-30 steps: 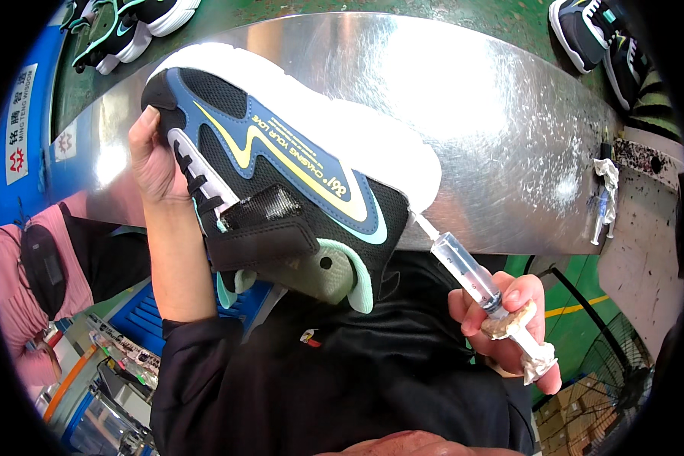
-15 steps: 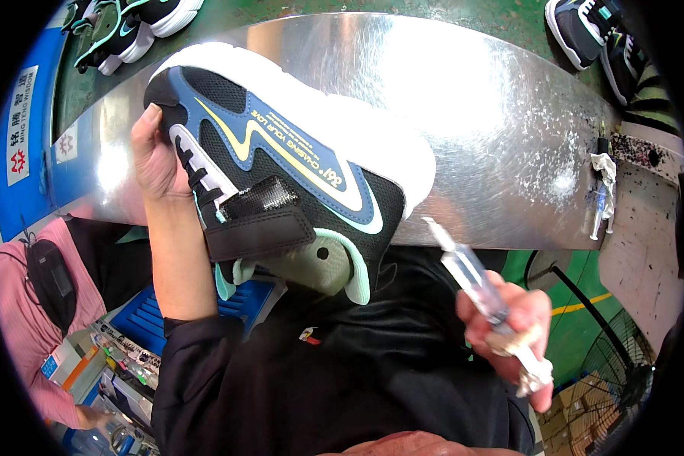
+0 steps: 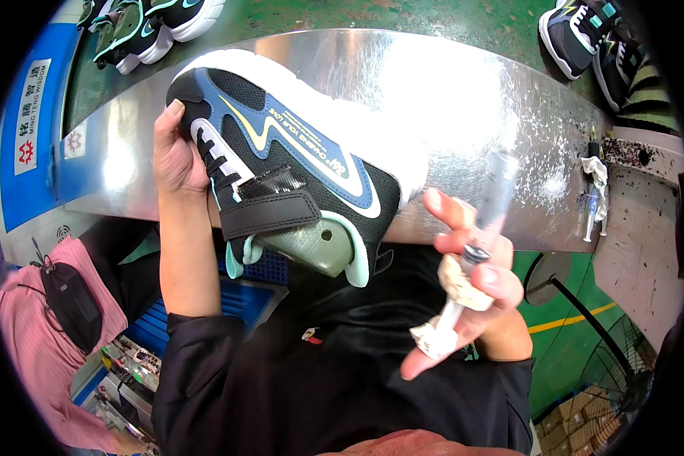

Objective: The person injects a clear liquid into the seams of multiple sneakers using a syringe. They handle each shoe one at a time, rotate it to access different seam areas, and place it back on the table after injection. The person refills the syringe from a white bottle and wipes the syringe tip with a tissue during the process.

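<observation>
My left hand [image 3: 178,158] is closed on the toe end of a black, blue and white sneaker [image 3: 224,133], its side facing up over the metal table. Yellow and white stripes cross its side, and a black strap [image 3: 272,214] spans the instep. A green shoe last [image 3: 328,258] fills the opening. Right of the heel, my right hand [image 3: 488,285] holds a clear syringe [image 3: 496,199], nozzle end pointing away. Off-white wrapping [image 3: 463,283] covers its finger flange and plunger end. The syringe and the sneaker are apart; the nozzle is blurred against the bright metal.
The shiny metal table [image 3: 319,53] curves across the front. Other sneakers [image 3: 574,34] sit at the far right, more [image 3: 140,30] at the far left. Another syringe [image 3: 594,199] hangs by the right post. A fan [image 3: 623,365] stands lower right; a person in pink [image 3: 61,319] is at left.
My right hand has moved slightly left and up, and the syringe has swung from pointing toward the heel to pointing away and slightly right. The sneaker has shifted a little right in the view.
</observation>
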The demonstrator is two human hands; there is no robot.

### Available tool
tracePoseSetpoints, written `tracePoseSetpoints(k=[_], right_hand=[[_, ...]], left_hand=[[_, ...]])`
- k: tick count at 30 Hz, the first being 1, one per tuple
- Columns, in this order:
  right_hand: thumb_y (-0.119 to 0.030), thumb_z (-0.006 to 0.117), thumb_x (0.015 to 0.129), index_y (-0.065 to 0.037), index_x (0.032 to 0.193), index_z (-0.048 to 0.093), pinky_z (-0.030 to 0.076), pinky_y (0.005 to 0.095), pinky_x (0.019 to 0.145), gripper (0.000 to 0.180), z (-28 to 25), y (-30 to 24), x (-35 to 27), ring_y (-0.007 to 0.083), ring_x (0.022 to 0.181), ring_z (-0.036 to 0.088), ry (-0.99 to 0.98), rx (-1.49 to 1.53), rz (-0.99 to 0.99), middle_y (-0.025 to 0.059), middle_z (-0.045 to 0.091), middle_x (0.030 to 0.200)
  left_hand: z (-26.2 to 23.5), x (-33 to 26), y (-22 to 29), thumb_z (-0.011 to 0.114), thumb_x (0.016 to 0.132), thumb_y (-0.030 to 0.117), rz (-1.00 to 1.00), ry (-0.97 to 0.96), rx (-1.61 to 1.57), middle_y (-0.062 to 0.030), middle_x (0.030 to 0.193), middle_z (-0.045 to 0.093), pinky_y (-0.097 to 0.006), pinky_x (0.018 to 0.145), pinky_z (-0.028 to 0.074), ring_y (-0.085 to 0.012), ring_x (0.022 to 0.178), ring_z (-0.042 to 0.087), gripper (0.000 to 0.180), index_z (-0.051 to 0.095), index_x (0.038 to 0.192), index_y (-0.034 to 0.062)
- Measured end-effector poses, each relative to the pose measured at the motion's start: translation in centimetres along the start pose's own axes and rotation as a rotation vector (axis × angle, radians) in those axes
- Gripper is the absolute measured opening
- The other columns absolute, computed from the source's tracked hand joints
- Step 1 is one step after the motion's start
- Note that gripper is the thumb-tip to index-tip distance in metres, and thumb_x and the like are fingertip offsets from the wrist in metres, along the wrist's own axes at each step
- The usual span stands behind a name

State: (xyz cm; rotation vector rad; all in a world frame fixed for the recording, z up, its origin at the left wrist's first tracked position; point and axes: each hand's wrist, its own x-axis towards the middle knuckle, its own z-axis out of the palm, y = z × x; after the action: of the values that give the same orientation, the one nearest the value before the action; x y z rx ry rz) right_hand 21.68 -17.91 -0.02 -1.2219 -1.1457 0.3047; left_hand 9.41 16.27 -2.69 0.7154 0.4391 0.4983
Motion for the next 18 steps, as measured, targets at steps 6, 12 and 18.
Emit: tracePoseSetpoints(k=[6, 12, 18], right_hand=[[-0.060, 0.063, 0.077, -0.012, 0.132, 0.031, 0.032, 0.0524, 0.101, 0.079, 1.0, 1.5, 2.6, 0.0425, 0.109, 0.055, -0.101, -0.219, -0.122, 0.0093, 0.060, 0.101], [-0.062, 0.059, 0.079, -0.014, 0.131, 0.032, 0.035, 0.0504, 0.099, 0.075, 1.1, 1.0, 2.1, 0.0407, 0.104, 0.060, -0.133, -0.422, -0.156, 0.0139, 0.059, 0.103], [-0.064, 0.078, 0.056, -0.014, 0.139, 0.026, 0.036, 0.0489, 0.098, 0.110, 0.2, 0.0, -0.5, 0.0416, 0.111, 0.054, 0.030, 0.007, -0.071, 0.0142, 0.049, 0.125]], left_hand=[[-0.2, 0.0, -0.3, 0.056, 0.085, 0.014, 0.034, 0.019, 0.068, -0.0133, 0.107, 0.065, -0.038, 0.089, 0.050, -0.0249, 0.097, 0.063, 0.030, 0.057, 0.111, -0.0020], [-0.1, -0.2, -0.4, 0.055, 0.085, 0.015, 0.011, 0.023, 0.031, -0.0128, 0.108, 0.064, -0.038, 0.089, 0.050, -0.0248, 0.097, 0.062, 0.031, 0.056, 0.112, -0.0005], [0.1, 0.2, -0.6, 0.055, 0.088, 0.021, 0.058, 0.064, 0.041, -0.0149, 0.107, 0.065, -0.037, 0.082, 0.056, -0.0246, 0.093, 0.065, 0.035, 0.057, 0.113, -0.0030]])
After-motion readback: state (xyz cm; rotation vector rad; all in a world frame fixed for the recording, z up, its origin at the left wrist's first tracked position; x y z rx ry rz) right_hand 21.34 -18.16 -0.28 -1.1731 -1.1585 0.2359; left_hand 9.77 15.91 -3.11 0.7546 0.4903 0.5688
